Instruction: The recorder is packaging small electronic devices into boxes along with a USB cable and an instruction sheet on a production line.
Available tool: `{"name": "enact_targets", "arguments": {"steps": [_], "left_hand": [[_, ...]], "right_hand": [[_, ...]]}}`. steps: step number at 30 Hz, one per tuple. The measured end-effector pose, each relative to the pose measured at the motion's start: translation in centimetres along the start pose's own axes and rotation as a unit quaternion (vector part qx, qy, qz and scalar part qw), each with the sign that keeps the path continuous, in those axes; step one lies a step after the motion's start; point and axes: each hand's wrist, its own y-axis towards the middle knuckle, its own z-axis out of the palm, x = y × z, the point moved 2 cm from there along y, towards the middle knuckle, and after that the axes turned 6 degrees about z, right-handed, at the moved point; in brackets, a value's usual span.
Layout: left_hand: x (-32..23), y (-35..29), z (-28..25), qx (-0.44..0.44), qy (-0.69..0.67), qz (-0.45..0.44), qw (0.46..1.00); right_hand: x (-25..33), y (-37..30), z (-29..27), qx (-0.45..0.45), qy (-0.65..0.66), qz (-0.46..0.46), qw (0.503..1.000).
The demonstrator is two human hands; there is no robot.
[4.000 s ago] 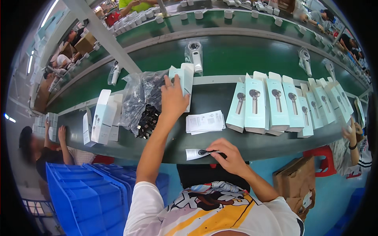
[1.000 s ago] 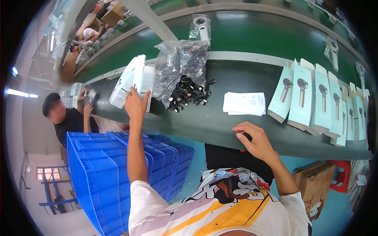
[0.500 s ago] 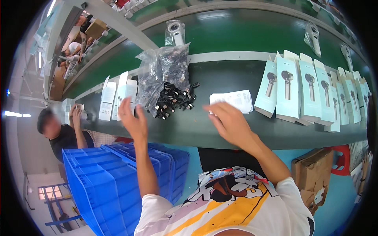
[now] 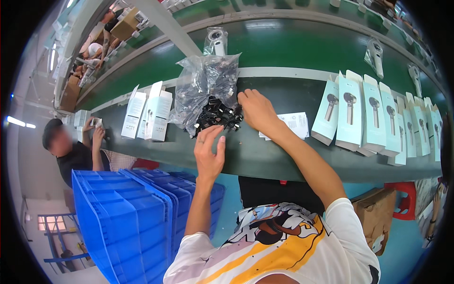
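Observation:
A heap of short black cables lies on the dark table, spilling from the mouth of a clear plastic bag with more inside. My left hand is at the near edge of the heap, thumb and fingers apart, fingertips by the cables. On the right side of the heap and bag is my right hand, back upward and fingers loosely bent; I see nothing held in it. Its wrist and forearm pass over part of a stack of white printed sheets.
Several open pale-green boxes stand at the right, and more boxes at the left. Bagged handheld devices lie on the green belt. Blue crates are at the lower left. A co-worker sits at the far left.
My left hand has moved right, from near the left boxes to the cables. My right hand has gone forward and left, from the sheets to the heap's right side. The view has shifted slightly.

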Motion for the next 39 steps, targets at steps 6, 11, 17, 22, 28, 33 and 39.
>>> {"name": "enact_targets", "arguments": {"steps": [6,11,17,22,28,33,39], "left_hand": [[-0.5,0.2,1.2,-0.022,-0.07,-0.048,0.996],[-0.5,1.1,2.2,-0.026,-0.137,-0.109,0.984],[-0.9,1.0,4.7,-0.053,-0.335,-0.177,0.924],[-3.2,1.1,4.0,0.056,-0.258,-0.158,0.952],[-4.7,0.5,5.3,0.215,-0.313,-0.161,0.911],[-3.1,0.0,5.9,0.236,-0.344,-0.138,0.898],[-4.1,0.8,6.6,0.333,-0.319,-0.134,0.877]], "right_hand": [[0.4,-0.6,-3.5,-0.028,0.084,0.025,0.996],[3.0,-1.1,-5.5,0.04,0.304,0.155,0.939],[4.7,-5.6,-5.1,0.053,0.359,0.151,0.919],[3.0,-8.6,-7.4,-0.01,0.352,0.201,0.914],[0.2,-11.4,-8.4,0.054,0.271,0.151,0.949],[0.3,-12.4,-7.8,0.027,0.267,0.119,0.956],[-1.0,-13.3,-8.6,0.011,0.215,0.067,0.974]]}}
